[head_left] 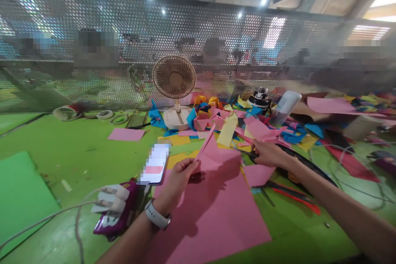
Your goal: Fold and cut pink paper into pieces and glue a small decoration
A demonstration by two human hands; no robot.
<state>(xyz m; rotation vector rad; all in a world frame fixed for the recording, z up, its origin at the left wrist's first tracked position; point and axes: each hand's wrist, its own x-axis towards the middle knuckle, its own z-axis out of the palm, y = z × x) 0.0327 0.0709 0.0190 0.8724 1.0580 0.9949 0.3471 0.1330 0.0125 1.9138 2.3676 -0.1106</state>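
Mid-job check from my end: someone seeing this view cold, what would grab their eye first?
Probably the wide pink sheet at the front centre, with the left hand above it pinching a folded pink paper and the right hand holding a dark tool. Next, the round fan standing at the back of the green table, with the bright paper heap spreading to its right.

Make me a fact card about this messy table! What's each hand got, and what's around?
Left hand: holds folded pink paper
Left wrist: watch, pale strap
Right hand: holds dark tool, maybe scissors
Below left hand: large pink sheet
Left of sheet: phone, screen lit
Back: fan, coloured paper pile
Table: green
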